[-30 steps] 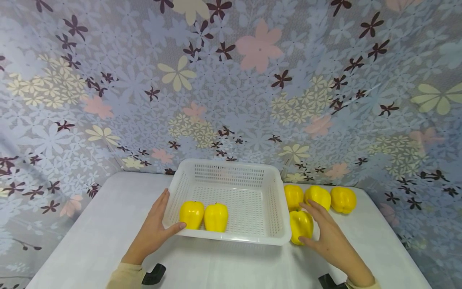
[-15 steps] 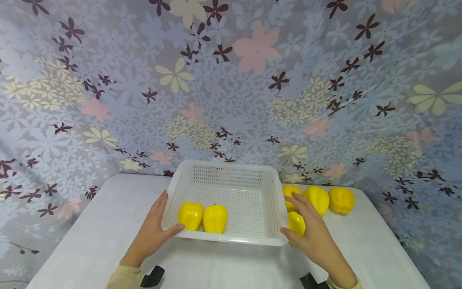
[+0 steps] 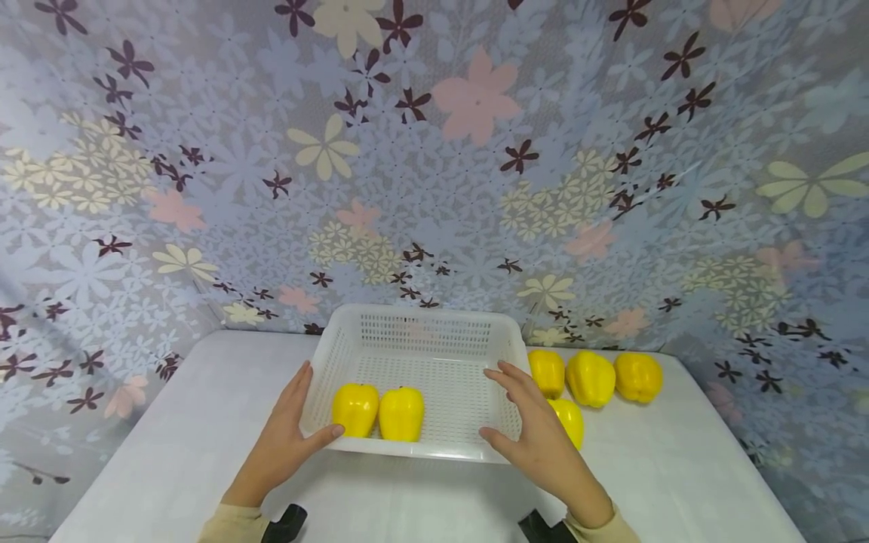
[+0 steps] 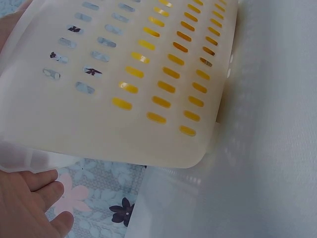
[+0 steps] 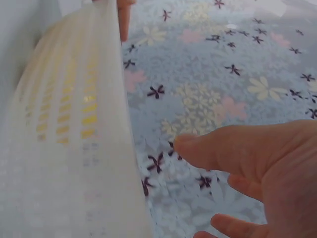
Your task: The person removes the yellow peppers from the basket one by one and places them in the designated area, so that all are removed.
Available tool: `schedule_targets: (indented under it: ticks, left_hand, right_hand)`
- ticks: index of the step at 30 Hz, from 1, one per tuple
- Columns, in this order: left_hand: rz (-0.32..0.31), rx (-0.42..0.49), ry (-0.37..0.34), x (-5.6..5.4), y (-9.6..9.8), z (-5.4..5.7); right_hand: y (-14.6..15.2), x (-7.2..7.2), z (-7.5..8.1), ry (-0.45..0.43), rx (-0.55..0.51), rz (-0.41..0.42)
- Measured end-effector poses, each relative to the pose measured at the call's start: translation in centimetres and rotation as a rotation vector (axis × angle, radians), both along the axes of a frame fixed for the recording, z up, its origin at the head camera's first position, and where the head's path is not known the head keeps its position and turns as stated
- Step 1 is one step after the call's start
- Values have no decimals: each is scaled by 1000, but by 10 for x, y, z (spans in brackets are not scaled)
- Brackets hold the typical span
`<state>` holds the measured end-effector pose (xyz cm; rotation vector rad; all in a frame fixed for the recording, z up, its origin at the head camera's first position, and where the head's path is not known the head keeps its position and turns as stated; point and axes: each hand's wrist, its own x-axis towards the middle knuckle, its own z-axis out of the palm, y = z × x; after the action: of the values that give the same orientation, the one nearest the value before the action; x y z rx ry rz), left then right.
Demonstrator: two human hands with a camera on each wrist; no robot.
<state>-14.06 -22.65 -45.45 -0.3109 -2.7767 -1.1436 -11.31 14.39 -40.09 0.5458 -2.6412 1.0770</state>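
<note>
A white perforated plastic basket stands at the middle of the table. Two yellow bell peppers, one at the front left corner and another beside it, sit inside. My left hand rests at the basket's left side, its thumb by the front rim and its fingers stretched along the outer wall. Over the basket's right end hovers my right hand, fingers spread and nothing held. The right wrist view shows that hand apart from the basket wall. Part of the basket's right side is hidden behind it.
Several more yellow bell peppers lie on the table right of the basket, among them a near one partly behind my right hand and a far right one. Flowered fabric hangs behind the white table.
My right hand has moved left, from around the near pepper outside the basket to over the basket's right end. The left hand stays in place. The peppers show no clear movement.
</note>
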Motion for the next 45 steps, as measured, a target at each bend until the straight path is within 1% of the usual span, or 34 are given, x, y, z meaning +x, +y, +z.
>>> schedule_targets:
  ticks: [1, 8, 13, 16, 20, 23, 28, 35, 40, 45]
  left_hand:
    - [1, -2, -1, 0, 0, 1]
    - [-11, -1, 8, 0, 1, 3]
    - [-15, -2, 10, 2, 1, 6]
    - [-14, -5, 12, 2, 1, 6]
    - [-5, -3, -4, 1, 1, 4]
    - [1, -5, -20, 0, 1, 3]
    - [4, -12, -19, 0, 1, 3]
    - [4, -17, -17, 1, 2, 5]
    - [-3, -18, -9, 0, 2, 6]
    - [-5, -12, -12, 1, 2, 8]
  right_hand:
    - [-4, -1, -1, 3, 0, 4]
    - [-28, -7, -1, -58, -24, 29]
    - [-43, -11, -2, -68, -27, 55]
    - [-51, -13, -3, -67, -27, 66]
    - [-59, -17, -4, -84, -32, 89]
    - [-64, -19, -6, -113, -40, 112]
    - [-72, -23, -7, -179, -43, 141]
    - [-87, -29, -8, -213, -14, 149]
    - [-96, -31, -7, -241, 11, 153]
    - [-102, -34, -4, -274, 38, 182]
